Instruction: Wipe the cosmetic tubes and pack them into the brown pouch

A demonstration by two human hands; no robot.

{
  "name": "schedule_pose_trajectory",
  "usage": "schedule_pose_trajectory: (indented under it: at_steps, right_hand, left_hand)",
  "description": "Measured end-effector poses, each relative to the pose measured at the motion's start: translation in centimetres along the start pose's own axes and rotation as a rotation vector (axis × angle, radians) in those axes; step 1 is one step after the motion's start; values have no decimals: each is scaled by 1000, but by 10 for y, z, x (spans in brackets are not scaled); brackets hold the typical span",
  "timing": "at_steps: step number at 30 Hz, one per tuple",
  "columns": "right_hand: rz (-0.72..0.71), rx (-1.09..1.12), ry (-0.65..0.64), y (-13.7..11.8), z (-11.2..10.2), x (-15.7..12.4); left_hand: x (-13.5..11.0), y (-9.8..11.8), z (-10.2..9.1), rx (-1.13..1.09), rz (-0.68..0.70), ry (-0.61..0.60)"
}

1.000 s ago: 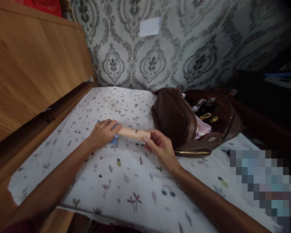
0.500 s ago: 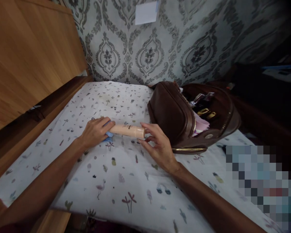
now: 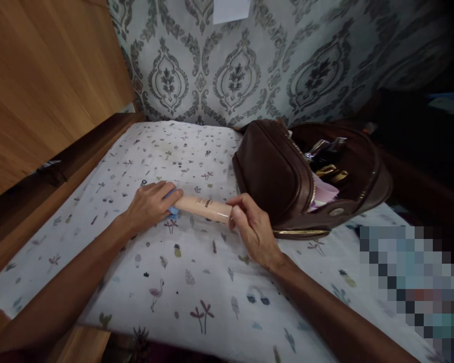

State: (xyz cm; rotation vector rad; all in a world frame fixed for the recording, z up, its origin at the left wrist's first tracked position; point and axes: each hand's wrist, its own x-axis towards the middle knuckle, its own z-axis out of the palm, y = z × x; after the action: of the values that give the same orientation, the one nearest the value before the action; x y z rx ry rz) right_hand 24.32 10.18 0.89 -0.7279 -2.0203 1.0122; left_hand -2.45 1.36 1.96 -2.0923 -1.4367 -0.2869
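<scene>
A peach-coloured tube [image 3: 202,207] lies almost level just above the printed sheet [image 3: 174,282], with its long axis running left to right between the two hands. The left hand [image 3: 149,204] is curled over a blue cloth [image 3: 171,212] and presses it against the tube's left end. The right hand [image 3: 251,232] is closed around the right end, with the fingers wrapped over the top. Just to the right of that hand, an open brown bag [image 3: 276,176] rests on the sheet with small items showing inside.
</scene>
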Motion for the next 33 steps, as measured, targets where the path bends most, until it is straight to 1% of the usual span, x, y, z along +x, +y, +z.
schedule_pose_trajectory:
  at_steps: [4,6,10,12,14,16,19,21,23,24,26,28,30,33]
  right_hand:
    - [-75,44,-25,6,5,-2]
    - [-80,38,-23,7,7,-3]
    - [39,90,-27,3,6,-5]
    - [81,133,-27,0,5,-4]
    - [109,170,-12,-3,6,-4]
    - [116,180,2,-5,9,-4]
    - [39,139,-19,-4,16,-9]
    - [-31,106,-41,-2,20,-12]
    - [-46,93,-42,1,22,-13]
    - [-30,101,-36,2,22,-12]
    - [30,149,-17,5,22,-10]
    - [100,220,3,7,22,-7]
    - [152,281,27,8,22,-5]
    - [191,332,53,10,21,-7]
  left_hand:
    - [0,0,-2,57,-3,2]
    - [0,0,-2,75,-8,-7]
    - [-1,-1,-2,17,-27,9]
    - [1,0,-2,35,-10,17]
    - [4,8,-3,56,14,41]
    - [9,21,-4,31,36,94]
    - [16,47,-6,-71,101,170]
    - [19,57,-5,-130,129,161]
    - [18,57,-5,-192,109,120]
    - [17,53,-4,-233,79,100]
    - [9,38,-4,-336,-19,83]
    - [-5,15,-3,-422,-184,82]
    - [-26,-13,-2,-433,-395,74]
    - [-70,-58,0,-348,-645,-6]
